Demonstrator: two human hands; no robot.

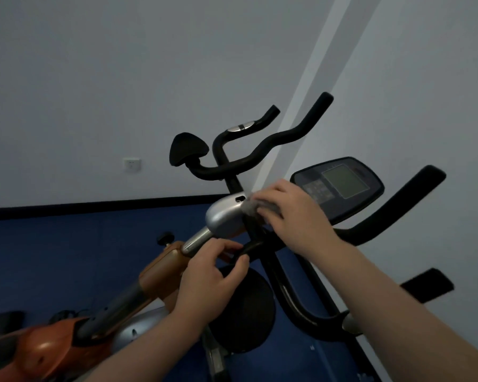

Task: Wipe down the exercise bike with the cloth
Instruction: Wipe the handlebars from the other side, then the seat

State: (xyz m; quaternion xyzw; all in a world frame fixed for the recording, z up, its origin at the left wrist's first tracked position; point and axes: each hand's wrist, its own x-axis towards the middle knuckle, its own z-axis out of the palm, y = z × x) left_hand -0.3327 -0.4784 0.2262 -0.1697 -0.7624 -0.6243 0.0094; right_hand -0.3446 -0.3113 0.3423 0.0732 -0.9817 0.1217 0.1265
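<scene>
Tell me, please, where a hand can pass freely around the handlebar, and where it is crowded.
Free: between the far handlebar horns, and right of the console. Crowded: the silver housing, where the right hand presses the cloth and the left hand grips.

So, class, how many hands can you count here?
2: the left hand grips a black bar below the silver housing; the right hand holds the cloth beside the console.
</scene>
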